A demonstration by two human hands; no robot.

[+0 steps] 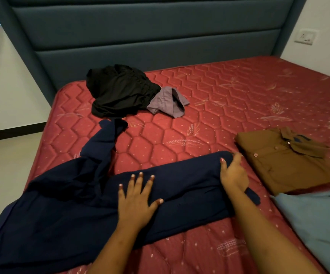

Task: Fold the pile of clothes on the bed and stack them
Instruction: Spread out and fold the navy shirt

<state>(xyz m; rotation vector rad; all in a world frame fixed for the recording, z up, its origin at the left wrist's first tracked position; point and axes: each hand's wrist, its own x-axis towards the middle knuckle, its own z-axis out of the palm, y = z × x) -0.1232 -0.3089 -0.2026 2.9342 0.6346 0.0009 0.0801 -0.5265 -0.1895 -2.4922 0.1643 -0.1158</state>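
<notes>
Mid-fold: my left hand [137,196] presses flat on the navy garment [65,210]; my right hand [233,173] pinches its folded end. Next, I judge, the loose side folds inward.

The navy cloth [71,204] under my left hand [136,198] is matt and smooth-woven, creasing softly where my right hand [232,173] pinches its fold near the mattress's near edge. The mattress [219,91] is red quilted fabric with a faint sheen (stitched hexagons, woven leaf motifs). Toward its far left corner the black garment [118,89] looks dull, soft and crumpled, the mauve garment [166,101] touching it finer. By the right edge, the brown shirt [282,171] is a crisp matt weave with glossy pale buttons [255,155]. The headboard [140,36] is padded, matt teal fabric.
</notes>
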